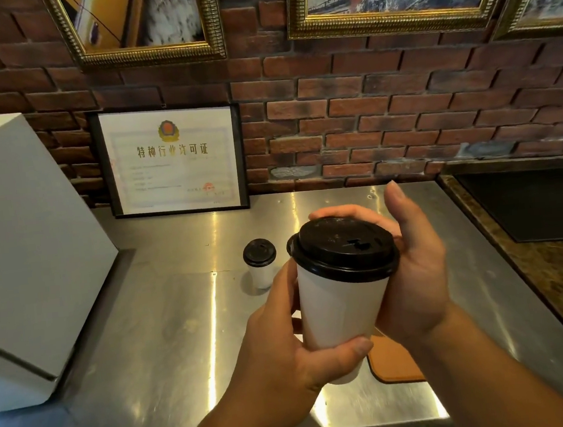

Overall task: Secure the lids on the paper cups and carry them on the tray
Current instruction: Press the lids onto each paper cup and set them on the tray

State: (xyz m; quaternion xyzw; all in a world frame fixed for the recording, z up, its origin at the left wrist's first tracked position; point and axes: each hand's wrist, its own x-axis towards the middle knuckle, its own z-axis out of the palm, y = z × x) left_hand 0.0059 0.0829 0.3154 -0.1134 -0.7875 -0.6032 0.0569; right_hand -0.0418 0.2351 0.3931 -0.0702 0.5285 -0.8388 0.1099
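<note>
I hold a white paper cup (340, 307) up close to the camera, above the steel counter. A black lid (343, 248) sits on its rim. My left hand (286, 347) wraps the lower part of the cup, thumb across the front. My right hand (412, 269) cups the lid's far and right edge, fingers curled behind it, thumb raised. A second white cup with a black lid (260, 262) stands upright on the counter behind. Part of an orange-brown tray (396, 362) shows under my right wrist; another dark lid edge (289, 245) peeks out behind the held cup.
The steel counter (166, 320) runs to a brick wall. A white box-shaped appliance (19, 259) fills the left side. A framed certificate (172, 162) leans on the wall. At right lies a dark recessed sink (540, 205) in a stone top.
</note>
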